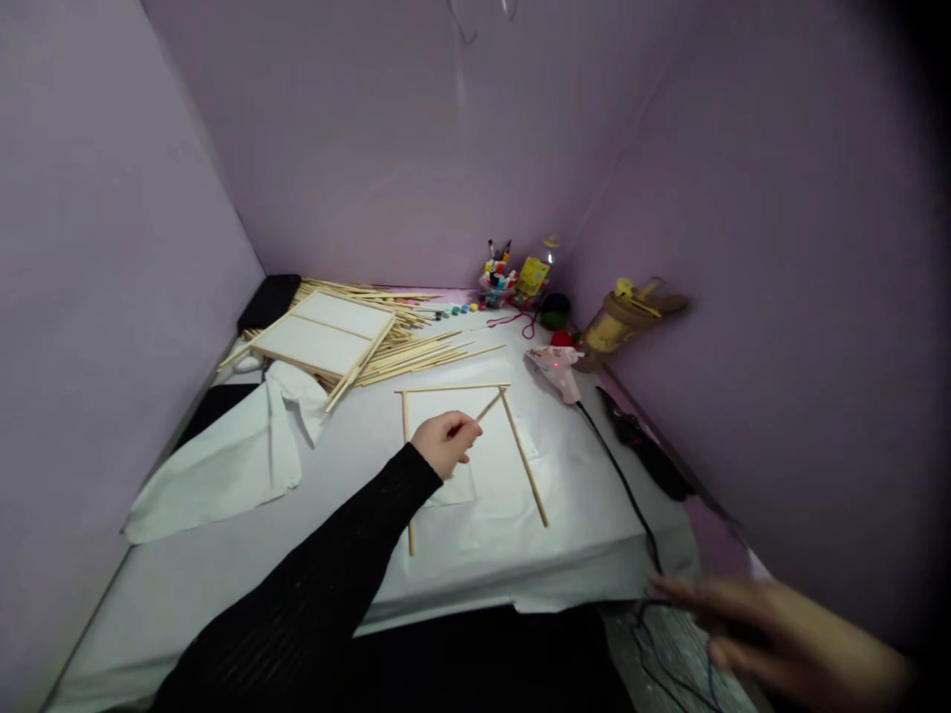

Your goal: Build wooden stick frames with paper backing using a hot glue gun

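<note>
My left hand, in a black sleeve, is closed with thumb and fingers pinched on a thin wooden stick. The stick slants up to the top right corner of an open-bottomed frame of sticks lying on the white-covered table. Below the table's edge at the lower right is my right hand, blurred, its fingers stretched out and thumb apart. Its fingertips are close to the black cord of a pink glue gun; contact is hard to make out. A red light glows on the glue gun.
A stick frame with a white panel rests on a pile of wooden sticks at the back left, near a white cloth. Paint pots, a cup of pens and a brown holder stand along the back and right.
</note>
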